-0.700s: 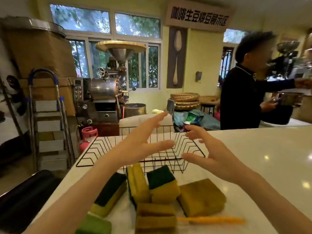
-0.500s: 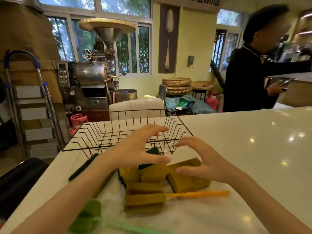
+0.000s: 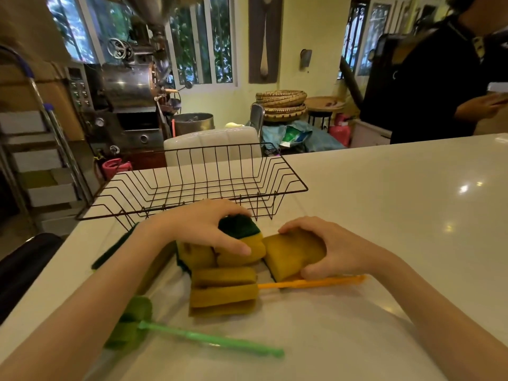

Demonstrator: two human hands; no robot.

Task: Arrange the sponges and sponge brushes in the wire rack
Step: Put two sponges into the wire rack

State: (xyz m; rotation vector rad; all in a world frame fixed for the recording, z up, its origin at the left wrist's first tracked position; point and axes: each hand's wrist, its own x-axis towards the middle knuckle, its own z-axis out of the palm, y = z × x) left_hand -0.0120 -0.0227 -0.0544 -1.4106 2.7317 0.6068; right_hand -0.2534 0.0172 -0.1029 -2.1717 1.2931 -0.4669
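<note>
An empty black wire rack (image 3: 192, 185) stands on the white counter (image 3: 384, 215). In front of it lies a cluster of yellow sponges with dark green scouring sides. My left hand (image 3: 203, 229) is closed over a green-topped yellow sponge (image 3: 242, 237). My right hand (image 3: 330, 248) grips a flat yellow sponge (image 3: 291, 251) to the right of it. An orange-handled sponge brush (image 3: 225, 292) lies nearer to me, its handle pointing right. A green sponge brush (image 3: 132, 323) lies at the front left. Another dark green sponge (image 3: 115, 248) sits partly hidden under my left forearm.
A person in dark clothes (image 3: 428, 72) stands beyond the counter at the right. Behind the rack are a white padded chair back (image 3: 211, 144), a metal roasting machine (image 3: 129, 86), a stepladder (image 3: 41, 149) and stacked woven trays (image 3: 280, 103).
Both hands came down from above the rack onto the sponge pile; the left closed on the green-topped sponge, the right on the flat yellow one. The camera tilted down.
</note>
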